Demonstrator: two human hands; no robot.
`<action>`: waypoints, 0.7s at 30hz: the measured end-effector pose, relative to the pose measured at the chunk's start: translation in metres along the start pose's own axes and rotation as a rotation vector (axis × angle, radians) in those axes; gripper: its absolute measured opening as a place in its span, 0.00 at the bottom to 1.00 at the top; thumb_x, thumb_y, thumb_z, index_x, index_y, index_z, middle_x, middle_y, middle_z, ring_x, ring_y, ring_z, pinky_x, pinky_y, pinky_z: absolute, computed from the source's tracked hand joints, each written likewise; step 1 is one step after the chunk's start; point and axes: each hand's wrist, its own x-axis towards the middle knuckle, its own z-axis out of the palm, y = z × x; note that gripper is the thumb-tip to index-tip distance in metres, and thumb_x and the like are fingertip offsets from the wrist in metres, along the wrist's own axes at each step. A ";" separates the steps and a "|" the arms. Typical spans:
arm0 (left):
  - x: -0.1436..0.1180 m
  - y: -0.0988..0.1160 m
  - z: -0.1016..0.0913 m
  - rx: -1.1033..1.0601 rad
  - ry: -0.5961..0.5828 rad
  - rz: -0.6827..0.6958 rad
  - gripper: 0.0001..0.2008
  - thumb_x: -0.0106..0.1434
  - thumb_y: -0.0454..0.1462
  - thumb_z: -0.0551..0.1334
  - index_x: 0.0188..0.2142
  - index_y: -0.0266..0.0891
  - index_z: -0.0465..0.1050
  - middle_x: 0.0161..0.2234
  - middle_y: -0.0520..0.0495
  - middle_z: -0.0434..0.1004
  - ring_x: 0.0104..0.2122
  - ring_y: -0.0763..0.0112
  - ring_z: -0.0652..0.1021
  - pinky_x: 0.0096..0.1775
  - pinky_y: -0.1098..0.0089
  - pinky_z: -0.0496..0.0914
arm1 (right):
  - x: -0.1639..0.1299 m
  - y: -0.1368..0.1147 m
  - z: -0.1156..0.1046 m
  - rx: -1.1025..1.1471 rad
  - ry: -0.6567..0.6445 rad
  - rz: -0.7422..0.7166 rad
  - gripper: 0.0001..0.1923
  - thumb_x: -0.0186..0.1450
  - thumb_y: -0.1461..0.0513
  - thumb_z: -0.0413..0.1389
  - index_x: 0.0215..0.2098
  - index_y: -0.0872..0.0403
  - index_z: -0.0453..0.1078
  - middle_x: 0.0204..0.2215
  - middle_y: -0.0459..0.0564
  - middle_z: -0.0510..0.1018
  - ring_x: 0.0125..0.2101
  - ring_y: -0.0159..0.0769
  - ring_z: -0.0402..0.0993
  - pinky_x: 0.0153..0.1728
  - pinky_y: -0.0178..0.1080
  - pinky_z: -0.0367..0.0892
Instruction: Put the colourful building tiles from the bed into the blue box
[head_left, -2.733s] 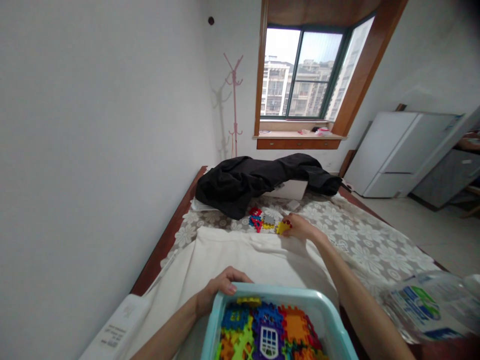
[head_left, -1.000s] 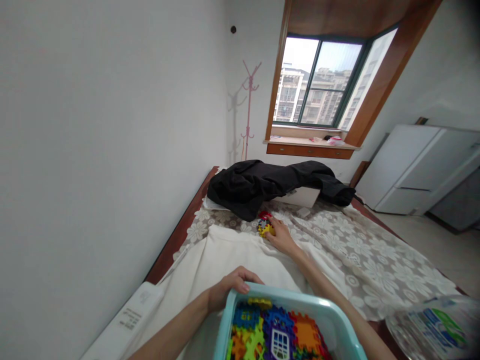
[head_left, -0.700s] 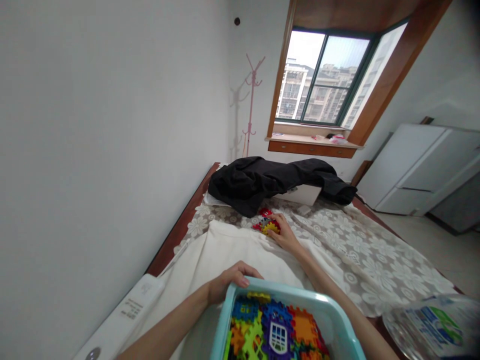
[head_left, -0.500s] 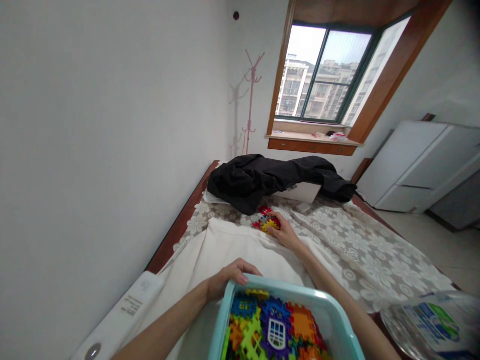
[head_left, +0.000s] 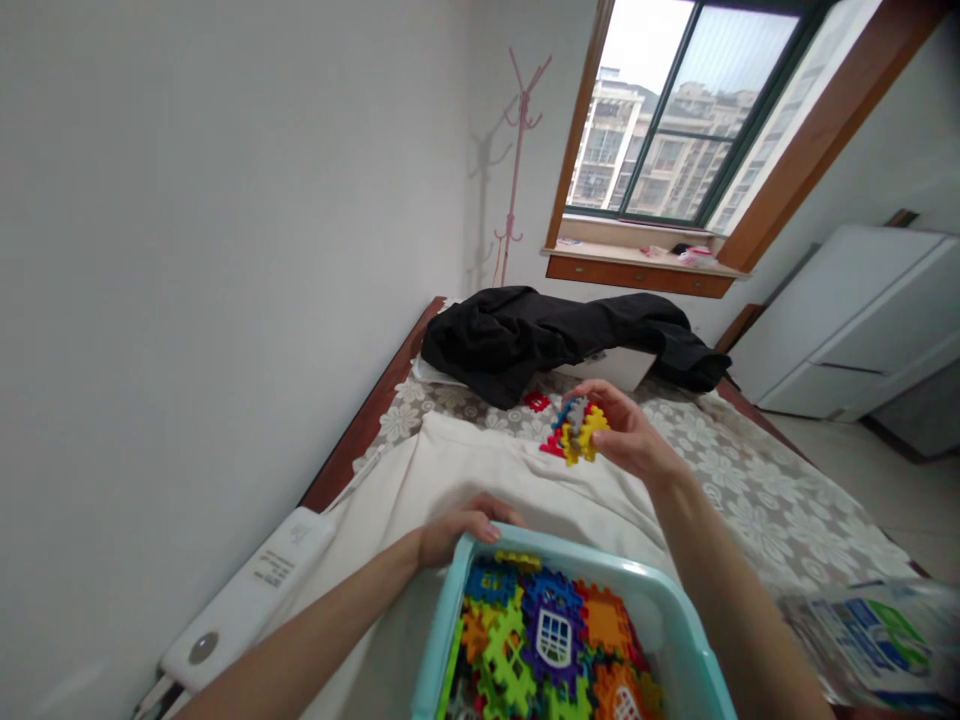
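One floral cloth (head_left: 757, 480) is the largest item we list; it extends beyond and to the right of the turquoise basin (head_left: 675, 650), our reference point. A white cloth (head_left: 465, 460) lies over it, just beyond the basin and to its left. We locate a black cloth (head_left: 540, 330) farthest beyond the basin, draped partly across a white box (head_left: 619, 366). The basin itself holds a heap of toothed plates (head_left: 555, 635) in blue, purple, orange and green. To the basin's right we find a clear container (head_left: 885, 640) with a printed label.

We note both hands apart. The left hand (head_left: 469, 525) is clamped on the basin's far left rim. The right hand (head_left: 626, 435), beyond the basin, grips a cluster (head_left: 577, 430) of yellow, grey, blue and red plates between thumb and fingers; we cannot tell whether all of it clears the cloth. Smallest, a red plate (head_left: 536, 401) lies beyond the basin, past the cluster.
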 end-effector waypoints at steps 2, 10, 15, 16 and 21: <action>-0.001 0.001 -0.001 0.011 0.006 0.017 0.24 0.43 0.37 0.63 0.40 0.31 0.86 0.31 0.43 0.85 0.29 0.64 0.77 0.33 0.69 0.69 | -0.011 -0.031 0.019 -0.053 -0.224 0.001 0.26 0.59 0.59 0.73 0.54 0.44 0.74 0.49 0.50 0.78 0.41 0.38 0.79 0.40 0.38 0.77; 0.000 0.001 0.000 0.015 -0.017 0.051 0.23 0.44 0.38 0.64 0.41 0.32 0.86 0.32 0.44 0.84 0.30 0.62 0.76 0.35 0.67 0.68 | 0.003 -0.032 0.032 -0.431 -0.577 0.139 0.27 0.71 0.45 0.59 0.60 0.52 0.74 0.54 0.58 0.79 0.53 0.47 0.77 0.55 0.48 0.72; 0.003 0.000 -0.003 0.032 -0.039 0.031 0.24 0.42 0.38 0.64 0.38 0.30 0.86 0.31 0.42 0.84 0.28 0.64 0.75 0.32 0.69 0.66 | 0.026 0.086 -0.025 -0.964 0.180 -0.013 0.23 0.73 0.48 0.53 0.58 0.52 0.73 0.54 0.60 0.79 0.54 0.51 0.76 0.56 0.54 0.70; 0.003 0.000 -0.004 0.041 -0.035 0.036 0.24 0.41 0.38 0.64 0.38 0.29 0.86 0.31 0.42 0.84 0.27 0.65 0.75 0.31 0.70 0.65 | 0.027 0.106 -0.034 -1.063 0.219 -0.050 0.25 0.73 0.49 0.52 0.61 0.53 0.70 0.60 0.63 0.75 0.60 0.53 0.71 0.61 0.56 0.65; 0.003 0.001 -0.005 0.049 -0.048 0.026 0.24 0.42 0.38 0.65 0.39 0.30 0.86 0.31 0.43 0.84 0.27 0.67 0.75 0.30 0.71 0.65 | 0.020 0.152 -0.049 -1.384 0.201 0.055 0.26 0.76 0.52 0.48 0.69 0.47 0.61 0.67 0.57 0.69 0.68 0.56 0.60 0.66 0.64 0.53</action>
